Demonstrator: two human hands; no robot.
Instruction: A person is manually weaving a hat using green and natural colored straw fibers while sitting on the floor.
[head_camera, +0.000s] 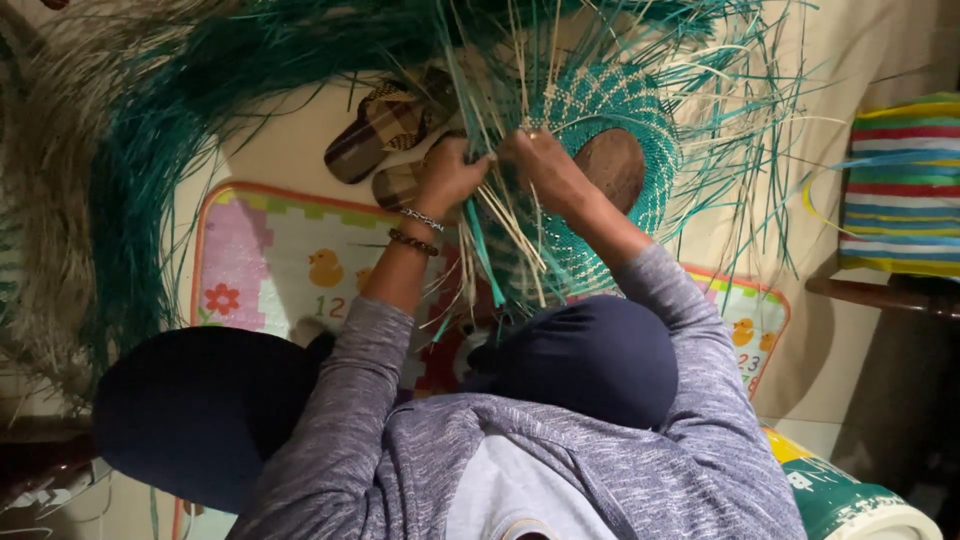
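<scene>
- Teal-and-cream round woven straw piece (610, 110) is held over a colourful play mat (280, 260).
- Loose straw strands (500, 215) are gripped by both hands: left hand (452, 172), right hand (540, 160).

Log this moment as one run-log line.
left hand: gripping straw strands | right hand: pinching strands at teal woven piece | wooden form inside weave | sandals beside on floor

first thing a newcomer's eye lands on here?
Top centre, the left hand and right hand pinch strips of a half-woven teal-and-cream round piece, loose strands fanning out all round. A big teal fibre bundle arcs down the left; a striped woven bag sits far right.
</scene>
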